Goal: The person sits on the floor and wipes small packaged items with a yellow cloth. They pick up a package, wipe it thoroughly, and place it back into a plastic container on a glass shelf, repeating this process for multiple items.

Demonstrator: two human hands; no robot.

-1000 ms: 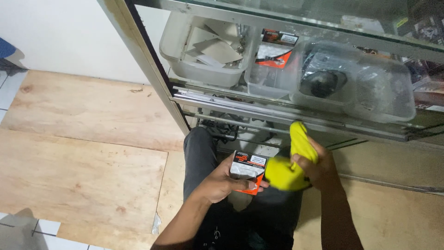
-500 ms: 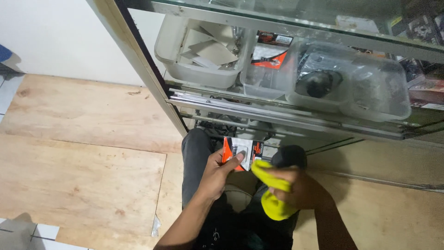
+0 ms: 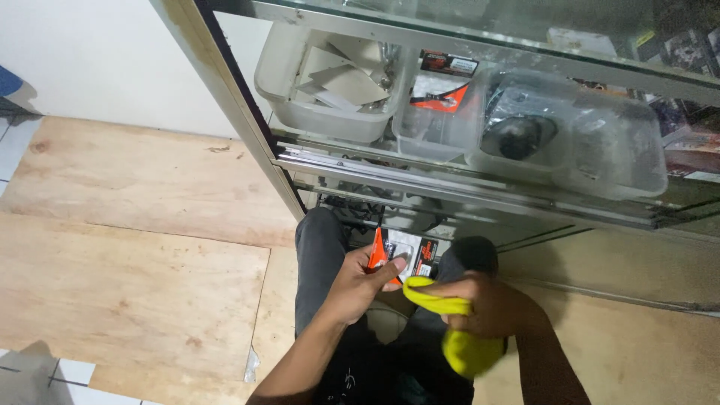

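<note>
The left hand (image 3: 362, 283) grips a small flat blister pack with an orange and black card backing (image 3: 395, 255), thumb pressed on its front and fingers curled behind, holding it upright just above the person's knees in dark trousers (image 3: 319, 259); the right hand (image 3: 491, 306) is clenched around a bunched bright yellow cloth (image 3: 457, 337), one fold of which reaches left to just beside the pack's lower edge, whether touching it I cannot tell. Directly ahead of both hands stands a glass-fronted display cabinet with a pale metal frame (image 3: 225, 97), its sliding-door rail (image 3: 450, 184) crossing between the hands and the shelf above. On that shelf sit a white plastic tub holding loose pale cards (image 3: 330, 82), a clear plastic box with another orange and black pack (image 3: 439, 97), and a large clear lidded container with a dark round object inside (image 3: 570, 139). The floor to the left is bare plywood sheeting (image 3: 135, 247), with pale tiles at the lower left corner. Compared with half a second ago, the pack sits slightly lower and closer to the yellow cloth, the right hand has shifted a little higher toward it, and the cabinet fills more of the view
</note>
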